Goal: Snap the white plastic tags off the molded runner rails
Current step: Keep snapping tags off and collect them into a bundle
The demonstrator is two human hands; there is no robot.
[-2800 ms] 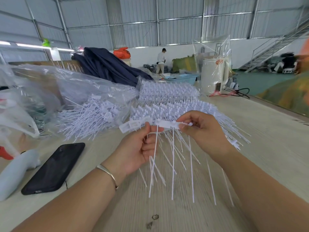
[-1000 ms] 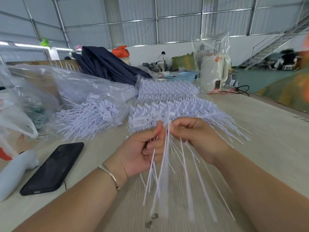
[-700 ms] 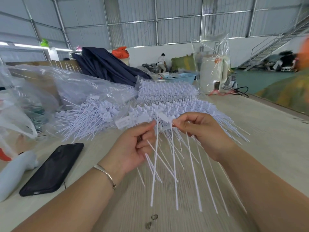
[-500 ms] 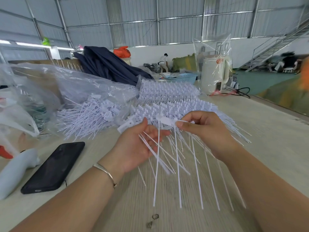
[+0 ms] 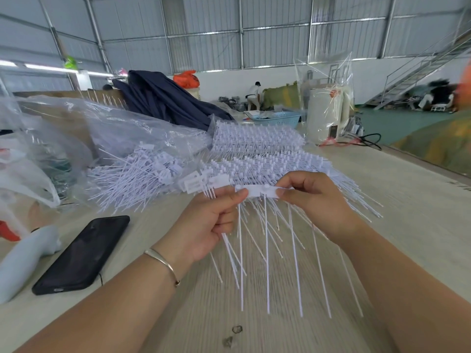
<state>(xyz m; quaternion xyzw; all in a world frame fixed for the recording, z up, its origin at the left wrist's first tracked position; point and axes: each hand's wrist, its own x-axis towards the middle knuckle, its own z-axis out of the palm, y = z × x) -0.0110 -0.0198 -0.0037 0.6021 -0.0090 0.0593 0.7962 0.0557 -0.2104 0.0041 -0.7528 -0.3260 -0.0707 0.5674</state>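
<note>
Warehouse hall, pale tabletop (image 5: 382,205). Both hands raised over it: left hand (image 5: 206,225) grips a bundle of snapped tags (image 5: 201,183); right hand (image 5: 313,197) pinches runner rail (image 5: 262,191) spanning between them, tails hanging.

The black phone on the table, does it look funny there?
A bit. The flat black phone lies screen-up near the loose pile of white plastic tags, beside the left hand, amid the work mess.

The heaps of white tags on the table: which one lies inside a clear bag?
The left heap, loose tags spilling from the clear bag. The two stacks behind the hands lie bare, still on rails.
</note>
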